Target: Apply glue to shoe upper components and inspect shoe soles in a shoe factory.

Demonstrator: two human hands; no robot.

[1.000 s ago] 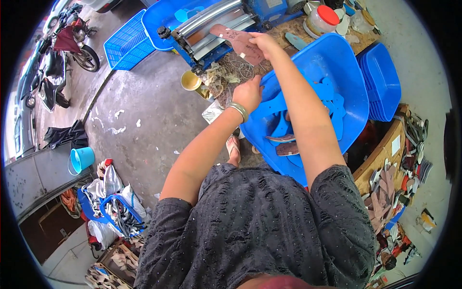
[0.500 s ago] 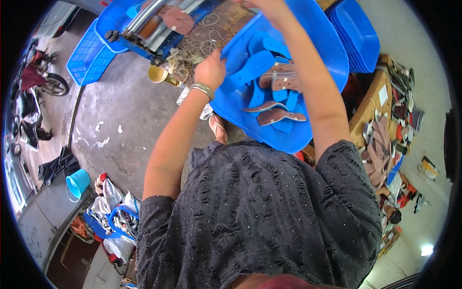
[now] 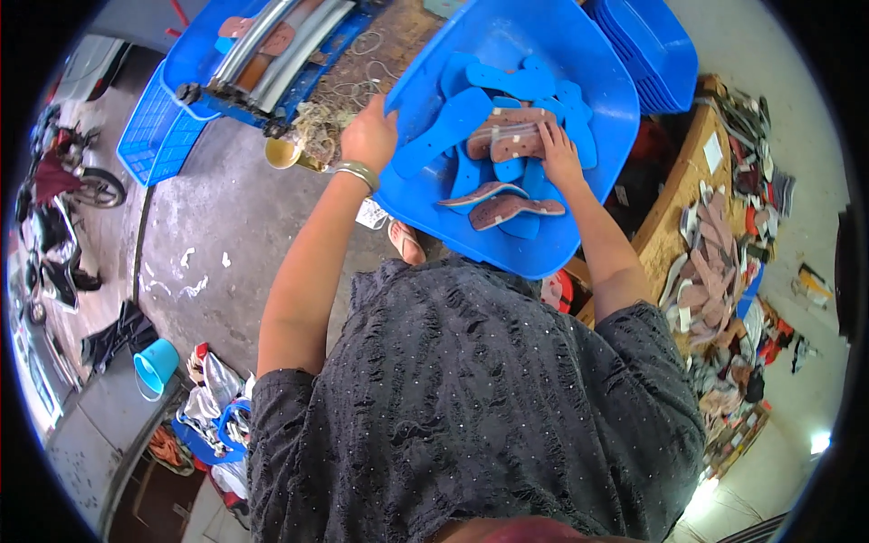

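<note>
A large blue plastic tub (image 3: 608, 100) stands tilted in front of me, holding several shoe insoles. Some lie with their blue side up, like this blue insole (image 3: 457, 122); others show a brown face, like this brown insole (image 3: 516, 211). My left hand (image 3: 369, 136) is closed on the tub's left rim. Inside the tub, my right hand (image 3: 561, 156) rests its outstretched fingers on the right end of a small group of brown insoles (image 3: 507, 134). Whether the thumb pinches one from below is hidden.
A roller machine (image 3: 285, 50) sits at the upper left, with brown pieces at its rollers and a blue crate (image 3: 149, 136) beyond. Stringy scraps (image 3: 319, 131) and a yellow bowl (image 3: 282, 153) lie near my left hand. Stacked blue tubs (image 3: 665, 54) and a wooden bench (image 3: 674, 204) stand right.
My right hand has come back from beyond the tub's far side and down onto the brown insoles. My left hand keeps the rim. A brown piece at the machine has shifted left across the rollers.
</note>
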